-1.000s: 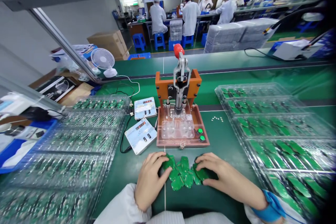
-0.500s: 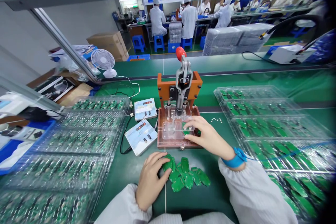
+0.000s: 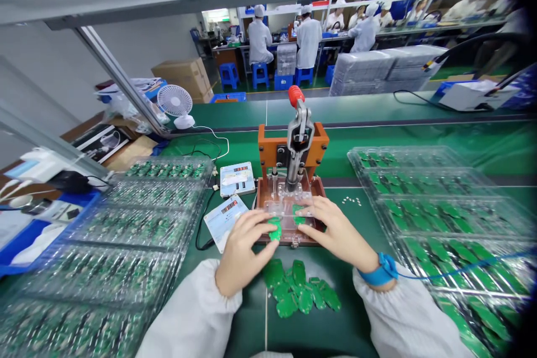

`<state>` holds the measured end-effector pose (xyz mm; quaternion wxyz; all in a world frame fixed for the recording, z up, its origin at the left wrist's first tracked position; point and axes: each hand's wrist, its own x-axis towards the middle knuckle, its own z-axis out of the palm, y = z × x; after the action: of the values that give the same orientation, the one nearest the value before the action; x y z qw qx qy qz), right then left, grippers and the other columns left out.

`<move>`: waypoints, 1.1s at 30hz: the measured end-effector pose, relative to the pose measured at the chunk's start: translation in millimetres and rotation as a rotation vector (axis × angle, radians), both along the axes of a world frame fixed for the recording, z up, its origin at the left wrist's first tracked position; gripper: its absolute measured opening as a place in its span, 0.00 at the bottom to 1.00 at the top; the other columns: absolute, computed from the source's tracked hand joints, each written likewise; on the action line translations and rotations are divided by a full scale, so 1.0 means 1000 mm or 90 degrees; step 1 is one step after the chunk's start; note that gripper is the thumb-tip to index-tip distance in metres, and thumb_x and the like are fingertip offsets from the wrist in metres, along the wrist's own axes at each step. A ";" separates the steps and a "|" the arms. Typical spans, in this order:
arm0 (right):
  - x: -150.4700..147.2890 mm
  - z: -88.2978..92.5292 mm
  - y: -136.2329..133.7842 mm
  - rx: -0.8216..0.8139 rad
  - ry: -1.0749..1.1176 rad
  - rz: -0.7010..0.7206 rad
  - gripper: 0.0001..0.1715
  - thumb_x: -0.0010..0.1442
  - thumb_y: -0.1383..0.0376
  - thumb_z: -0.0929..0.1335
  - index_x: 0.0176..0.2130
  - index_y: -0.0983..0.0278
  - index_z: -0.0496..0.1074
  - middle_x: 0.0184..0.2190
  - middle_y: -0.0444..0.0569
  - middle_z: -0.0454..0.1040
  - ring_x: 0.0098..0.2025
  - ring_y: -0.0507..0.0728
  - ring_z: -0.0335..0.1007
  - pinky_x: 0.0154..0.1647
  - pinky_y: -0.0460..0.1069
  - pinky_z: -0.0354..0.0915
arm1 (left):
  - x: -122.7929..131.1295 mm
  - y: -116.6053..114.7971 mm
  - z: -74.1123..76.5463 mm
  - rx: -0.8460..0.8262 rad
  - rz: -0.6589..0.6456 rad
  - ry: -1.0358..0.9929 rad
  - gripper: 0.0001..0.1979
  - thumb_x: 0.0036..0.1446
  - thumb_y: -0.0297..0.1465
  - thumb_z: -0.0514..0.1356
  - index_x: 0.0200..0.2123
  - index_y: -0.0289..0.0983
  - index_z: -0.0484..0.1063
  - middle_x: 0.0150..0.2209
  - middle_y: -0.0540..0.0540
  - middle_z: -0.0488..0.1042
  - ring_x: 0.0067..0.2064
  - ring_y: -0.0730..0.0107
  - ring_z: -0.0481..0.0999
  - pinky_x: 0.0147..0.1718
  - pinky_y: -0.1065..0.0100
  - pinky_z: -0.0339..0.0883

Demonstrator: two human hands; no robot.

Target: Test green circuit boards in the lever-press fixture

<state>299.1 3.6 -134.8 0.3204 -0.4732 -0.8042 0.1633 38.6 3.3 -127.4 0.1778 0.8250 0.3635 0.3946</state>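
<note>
My left hand (image 3: pixel 246 246) holds a green circuit board (image 3: pixel 274 228) between thumb and fingers, at the front left of the press fixture's clear plate. On the right side of that plate, my right hand (image 3: pixel 335 229) has its thumb and fingers around another green board (image 3: pixel 298 214). The press (image 3: pixel 293 145) has an orange frame, a metal toggle clamp and a red handle (image 3: pixel 296 95) pointing up. A loose pile of green boards (image 3: pixel 298 288) lies on the green mat in front of the fixture.
Two small display boxes (image 3: pixel 237 178) stand left of the press. Clear trays of boards lie at the left (image 3: pixel 138 218) and right (image 3: pixel 436 215). A white fan (image 3: pixel 175 102) stands behind. Small white bits (image 3: pixel 351 201) lie right of the press. Several people work in the background.
My left hand has moved from the pile up to the fixture, now with a board in its fingers. My right hand stays at the fixture's right side. The view has shifted slightly.
</note>
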 end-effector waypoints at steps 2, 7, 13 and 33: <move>-0.001 -0.002 -0.001 0.009 0.000 0.001 0.12 0.72 0.57 0.66 0.49 0.60 0.73 0.56 0.53 0.72 0.60 0.65 0.65 0.64 0.65 0.61 | 0.003 0.018 -0.003 0.010 -0.004 0.004 0.07 0.62 0.28 0.64 0.45 0.39 0.76 0.52 0.42 0.77 0.57 0.54 0.71 0.57 0.48 0.68; -0.002 -0.009 -0.005 0.016 0.014 -0.009 0.11 0.73 0.58 0.66 0.51 0.60 0.72 0.58 0.51 0.71 0.63 0.64 0.61 0.65 0.66 0.60 | 0.010 0.037 -0.012 0.002 -0.034 0.022 0.07 0.61 0.29 0.65 0.44 0.39 0.76 0.53 0.41 0.77 0.58 0.53 0.71 0.57 0.47 0.67; -0.003 -0.014 -0.005 0.007 0.027 -0.003 0.12 0.73 0.58 0.66 0.52 0.59 0.72 0.59 0.51 0.70 0.65 0.65 0.59 0.66 0.67 0.59 | 0.012 0.039 -0.012 -0.011 -0.042 0.014 0.05 0.62 0.29 0.63 0.42 0.39 0.75 0.53 0.41 0.77 0.58 0.54 0.70 0.58 0.47 0.67; -0.013 0.160 0.102 0.138 0.324 -0.077 0.23 0.73 0.50 0.65 0.57 0.62 0.71 0.53 0.50 0.76 0.57 0.59 0.71 0.62 0.58 0.67 | 0.012 0.006 -0.024 0.168 -0.134 -0.083 0.10 0.62 0.27 0.57 0.26 0.39 0.67 0.23 0.48 0.71 0.25 0.69 0.68 0.26 0.66 0.61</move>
<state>285.8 105.4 25.6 0.5701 -0.4267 -0.6810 0.1705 50.7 9.7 -150.9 0.1312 0.8471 0.2078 0.4711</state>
